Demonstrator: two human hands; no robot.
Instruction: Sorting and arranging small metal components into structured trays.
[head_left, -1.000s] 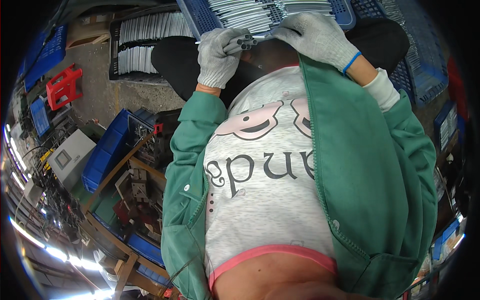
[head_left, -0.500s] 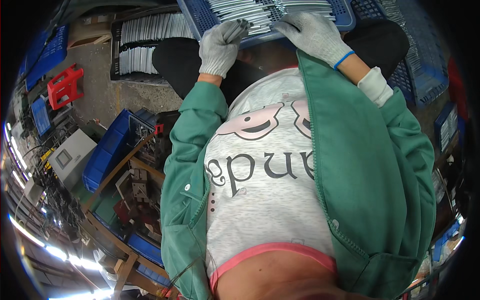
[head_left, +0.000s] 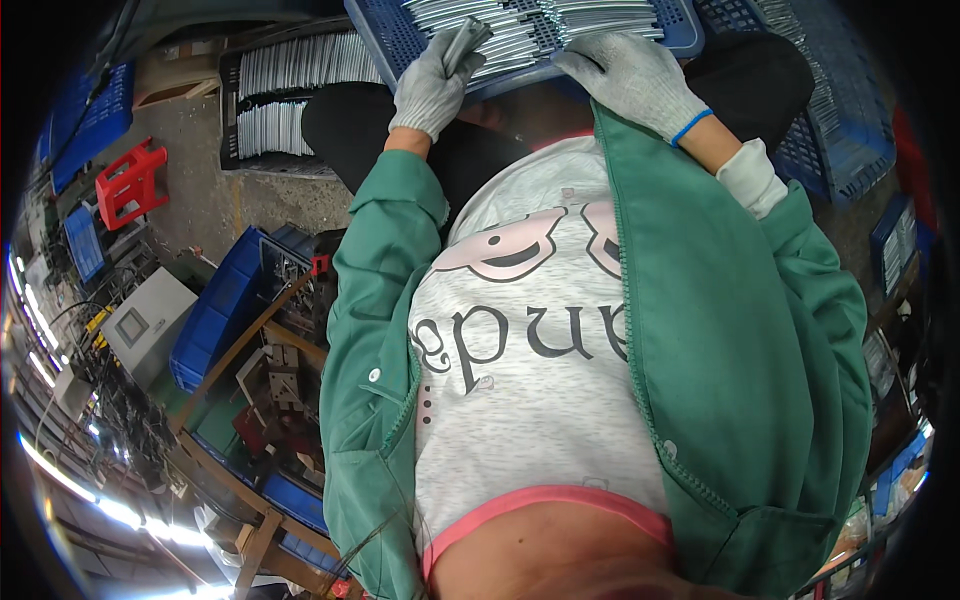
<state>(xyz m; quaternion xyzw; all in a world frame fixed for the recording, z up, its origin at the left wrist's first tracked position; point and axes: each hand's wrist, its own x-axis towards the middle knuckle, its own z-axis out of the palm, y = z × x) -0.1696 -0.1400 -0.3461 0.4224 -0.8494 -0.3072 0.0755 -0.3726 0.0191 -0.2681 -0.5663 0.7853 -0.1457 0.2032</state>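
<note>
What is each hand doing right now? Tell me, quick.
Left hand: closed around grey tubes.
Right hand: partly curled near the blue crate; whether it holds anything cannot be told.

The single view comes from the wearer's head, from the left one of two wide fisheye cameras worn side by side; it faces steeply downward, along the person's own front, so that the pink collar (head_left: pixel 545 495) and the pale shirt (head_left: pixel 540 400) lie close below the lens and fill the lower middle; the left hand (head_left: pixel 435 85) and right hand (head_left: pixel 635 85) lie farther off, near the upper edge, with the blue crate (head_left: pixel 688 32) beyond them cut by that edge; the lens is wide enough to take in the red stool (head_left: pixel 130 183) out on the left and bright strip lights (head_left: pixel 120 512) at lower left (bent along the curve of the dark, rounded rim).
</note>
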